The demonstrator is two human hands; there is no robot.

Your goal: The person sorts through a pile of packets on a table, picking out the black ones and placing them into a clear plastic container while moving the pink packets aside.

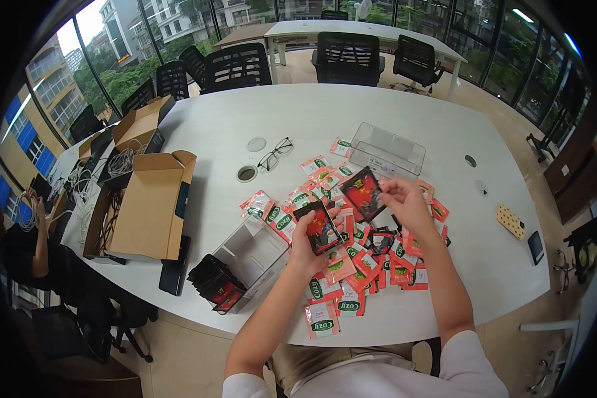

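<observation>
My left hand [306, 247] holds a dark red-and-black sachet [320, 227] upright over a heap of packets. My right hand [404, 204] pinches another dark sachet [361, 192] by its edge, lifted a little above the heap. The heap [351, 265] is a spread of orange-red "Cozy" tea packets mixed with dark sachets on the white table [378, 119]. A clear plastic bin [245, 262] lies on its side to the left, with dark sachets stacked in its near end. A second clear bin [386, 149] stands empty beyond the heap.
Eyeglasses [275, 154] and two round cable ports [247, 174] lie behind the heap. Open cardboard boxes [149, 205] with cables fill the left side. A patterned phone case [511, 221] and a dark phone [536, 247] rest at the right. Another person [33, 245] sits at far left. Office chairs ring the table.
</observation>
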